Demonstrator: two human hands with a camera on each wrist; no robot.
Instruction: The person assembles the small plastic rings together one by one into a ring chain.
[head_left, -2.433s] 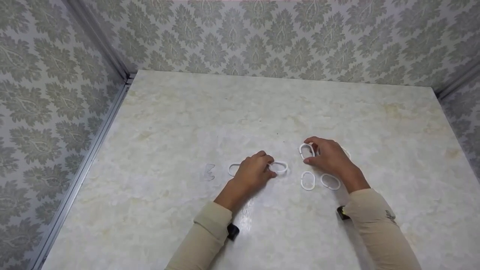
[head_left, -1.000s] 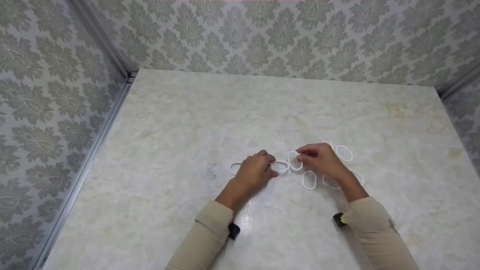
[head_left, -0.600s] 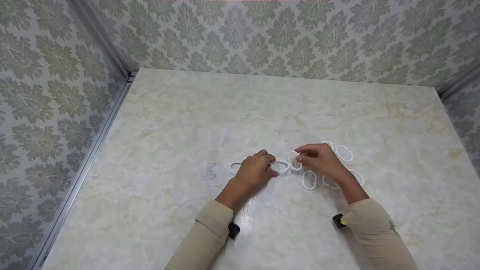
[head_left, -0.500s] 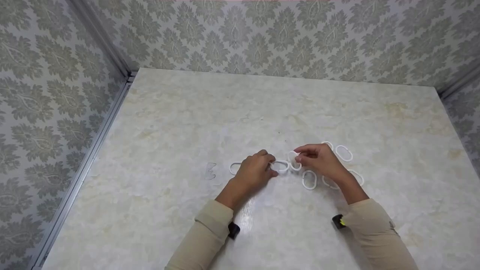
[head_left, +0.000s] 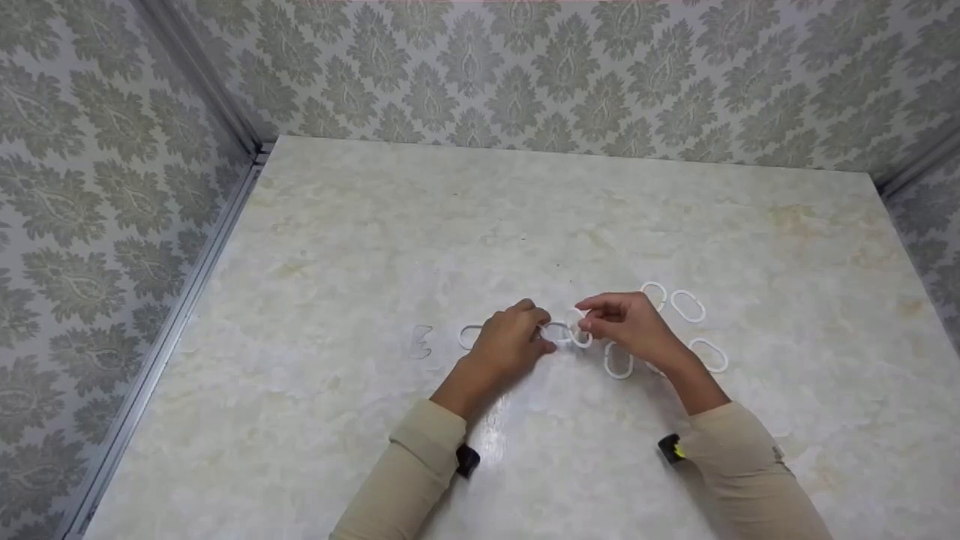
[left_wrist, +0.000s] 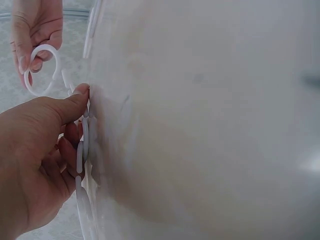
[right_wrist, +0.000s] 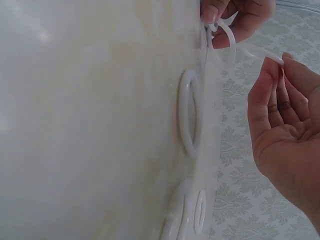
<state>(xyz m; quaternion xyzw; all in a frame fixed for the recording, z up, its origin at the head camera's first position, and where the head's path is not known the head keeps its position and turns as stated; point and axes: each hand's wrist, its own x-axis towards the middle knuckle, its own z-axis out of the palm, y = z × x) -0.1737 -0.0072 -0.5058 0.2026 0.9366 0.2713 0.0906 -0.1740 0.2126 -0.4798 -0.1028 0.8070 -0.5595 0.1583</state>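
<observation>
In the head view my left hand [head_left: 508, 341] rests low over the table, thumb and index finger gripping a white oval plastic curtain ring [head_left: 555, 324]. A second ring [head_left: 463, 345] pokes out from the left side of this hand, partly hidden. My right hand [head_left: 628, 326] pinches another curtain ring [head_left: 582, 344] by its edge between thumb and fingertips. That ring stands tilted and overlaps the right end of the left hand's ring. In the left wrist view the right hand's ring [left_wrist: 58, 65] shows a small break in its loop.
Several loose white rings lie to the right, among them one at the back [head_left: 703, 309] and one [head_left: 726, 361] beside the right wrist. Another ring [head_left: 608, 366] lies just below the right hand. A clear, notched plastic piece [head_left: 421, 342] lies left of the left hand. Patterned walls [head_left: 469, 67] enclose the table.
My right hand has picked up a ring from the right and brought it left against the left hand's ring, lately moving slightly further left and down. My left hand stays put.
</observation>
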